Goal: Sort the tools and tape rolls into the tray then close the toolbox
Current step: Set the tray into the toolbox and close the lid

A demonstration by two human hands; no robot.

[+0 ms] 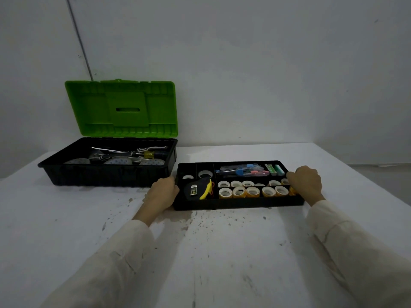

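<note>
A black compartment tray (235,203) lies on the white table, right of the toolbox. It holds several yellow tape rolls (251,191), a black-and-yellow tool (199,188), utility knives (243,171) and small green boxes (274,169). My left hand (163,192) grips the tray's left end. My right hand (305,182) grips its right end, fingers curled over the rim. The black toolbox (100,174) stands open with its green lid (121,108) raised; inside are a yellow-handled screwdriver (153,154) and grey tape rolls (120,161).
The white table (211,252) is stained with dark specks in front of the tray. A grey wall rises right behind the toolbox. The table's right edge runs diagonally past my right hand.
</note>
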